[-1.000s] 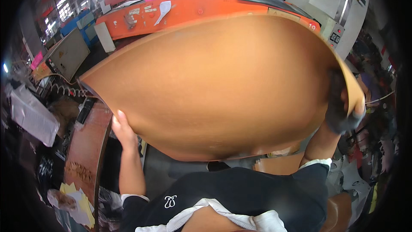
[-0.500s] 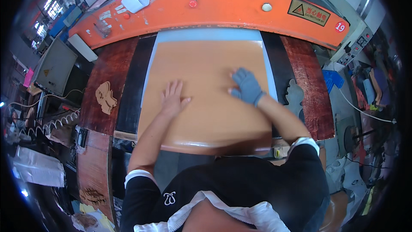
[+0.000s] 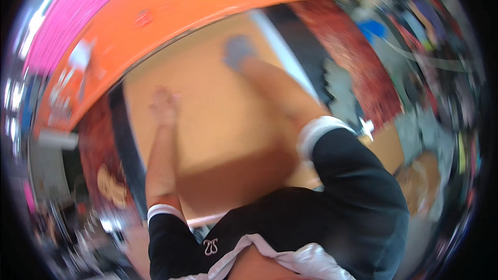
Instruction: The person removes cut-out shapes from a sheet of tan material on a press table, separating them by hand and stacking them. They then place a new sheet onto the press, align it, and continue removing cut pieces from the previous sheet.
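A broad tan sheet (image 3: 207, 124) with a smooth face lies over a pale blue-white board (image 3: 282, 46), whose right edge shows beside it. My bare left hand (image 3: 165, 106) rests open on the left part of the sheet, its fingers stretched out and slightly blurred. Farther off, close to the sheet's far edge, my right hand (image 3: 239, 52) in a grey glove is over the sheet. Motion smears its fingers, so their pose is unclear. The near end of the sheet dips into shadow in front of my body.
An orange machine beam (image 3: 197, 0) spans the far side, with a pink basket (image 3: 72, 15) at its left. Tan cut pieces (image 3: 110, 186) lie on the left red-brown board. A grey jagged-edged piece (image 3: 342, 91) lies to the right. A blue item (image 3: 371, 30) is beyond it.
The whole view has swung and blurred, bringing the beam closer. My right hand has moved farther forward across the sheet, near its far edge. My left hand stays on the sheet's left part.
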`<state>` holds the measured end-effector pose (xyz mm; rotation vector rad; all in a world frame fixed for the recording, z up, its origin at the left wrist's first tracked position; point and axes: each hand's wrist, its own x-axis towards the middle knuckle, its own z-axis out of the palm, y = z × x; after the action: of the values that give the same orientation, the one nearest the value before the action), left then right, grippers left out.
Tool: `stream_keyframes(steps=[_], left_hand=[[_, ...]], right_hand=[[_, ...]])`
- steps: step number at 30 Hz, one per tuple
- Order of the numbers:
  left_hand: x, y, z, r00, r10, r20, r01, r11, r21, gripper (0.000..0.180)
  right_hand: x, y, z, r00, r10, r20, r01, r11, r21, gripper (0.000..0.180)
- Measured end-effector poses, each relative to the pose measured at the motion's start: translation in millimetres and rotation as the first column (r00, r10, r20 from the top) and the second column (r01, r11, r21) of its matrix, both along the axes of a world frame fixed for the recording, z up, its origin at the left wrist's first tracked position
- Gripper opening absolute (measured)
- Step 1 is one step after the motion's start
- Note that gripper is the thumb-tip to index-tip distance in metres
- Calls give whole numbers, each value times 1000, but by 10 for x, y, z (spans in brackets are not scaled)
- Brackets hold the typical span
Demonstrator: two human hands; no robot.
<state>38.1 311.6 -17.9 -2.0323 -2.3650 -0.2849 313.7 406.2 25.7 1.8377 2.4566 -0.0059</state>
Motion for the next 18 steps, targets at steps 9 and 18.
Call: stream_keyframes(steps=[9, 18], left_hand=[[675, 260, 457, 815, -553, -175, 459, 799, -388, 57], [634, 1689, 176, 758, -636, -145, 636, 770, -50, 65]], right_hand=[[-451, -797, 677, 810, 58, -584, 211, 900, 382, 20], [-534, -2129, 814, 632, 212, -746, 104, 930, 353, 24]])
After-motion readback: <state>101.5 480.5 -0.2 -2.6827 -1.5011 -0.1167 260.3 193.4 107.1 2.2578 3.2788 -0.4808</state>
